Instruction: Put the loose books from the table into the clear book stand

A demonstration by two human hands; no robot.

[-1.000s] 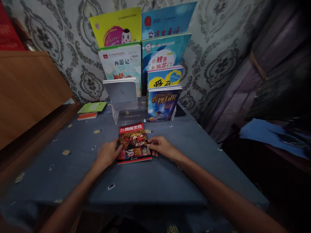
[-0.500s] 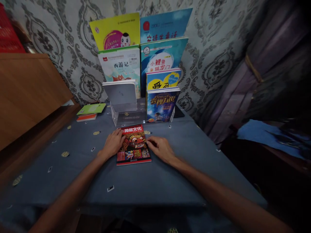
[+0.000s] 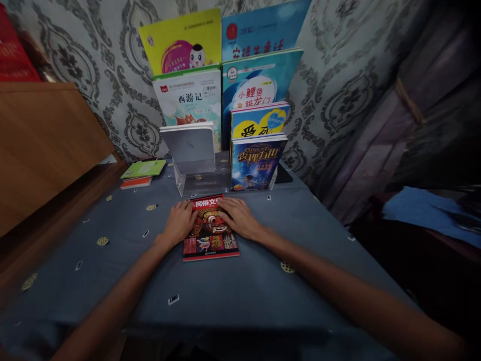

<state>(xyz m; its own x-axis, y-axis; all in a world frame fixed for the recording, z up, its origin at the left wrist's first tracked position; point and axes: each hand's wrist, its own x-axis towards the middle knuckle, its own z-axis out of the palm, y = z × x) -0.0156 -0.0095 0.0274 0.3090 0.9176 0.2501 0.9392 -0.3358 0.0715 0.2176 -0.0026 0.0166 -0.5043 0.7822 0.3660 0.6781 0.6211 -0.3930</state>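
One red book (image 3: 212,231) was laid flat on the blue cloth (image 3: 210,291), near the clear stand (image 3: 180,185). It was touched by the left hand (image 3: 180,220) and the right hand (image 3: 240,218), both stretched out loosely.

民俗文 on red book (image 3: 211,229), 西游记 on white book (image 3: 191,105), 小鲤鱼跳龙门 on teal book (image 3: 259,74)

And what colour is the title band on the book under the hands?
The title band is red; the head view shows it.

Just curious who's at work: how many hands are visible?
2: the left hand at the left side of the red book, the right hand at its right side.
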